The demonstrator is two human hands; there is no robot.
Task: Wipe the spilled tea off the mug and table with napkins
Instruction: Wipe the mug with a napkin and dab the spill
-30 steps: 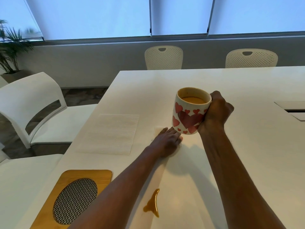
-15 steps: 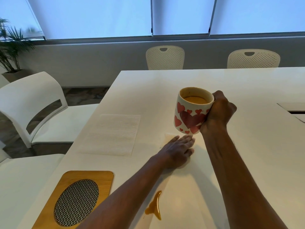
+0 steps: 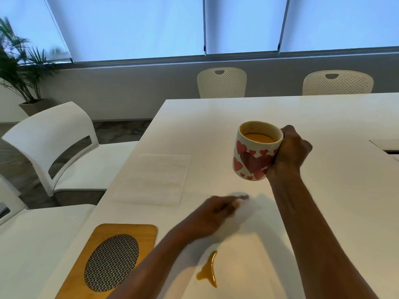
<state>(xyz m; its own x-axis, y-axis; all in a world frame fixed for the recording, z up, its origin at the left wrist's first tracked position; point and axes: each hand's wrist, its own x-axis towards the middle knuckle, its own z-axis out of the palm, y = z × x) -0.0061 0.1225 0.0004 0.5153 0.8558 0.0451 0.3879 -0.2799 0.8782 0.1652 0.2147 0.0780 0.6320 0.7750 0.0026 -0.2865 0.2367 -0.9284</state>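
Note:
My right hand [image 3: 289, 153] grips the handle side of a white mug [image 3: 251, 161] with red hearts and holds it above the white table [image 3: 336, 212]. The mug is part full of tea. Below it, my left hand [image 3: 216, 212] is motion-blurred low over the table, with a white napkin [image 3: 245, 209] smeared at its fingertips. A curved brown tea spill [image 3: 209, 270] lies on the table nearer to me, between my forearms and apart from the napkin.
A second flat napkin [image 3: 153, 180] lies near the table's left edge. A wooden trivet [image 3: 112, 255] with a metal mesh oval sits at front left. White chairs [image 3: 64, 152] stand on the left, and two more [image 3: 221, 83] at the far side. A table hatch [image 3: 386, 145] is at right.
My left hand has slid the napkin toward me and to the right, and is now blurred by motion. The mug stays lifted in my right hand.

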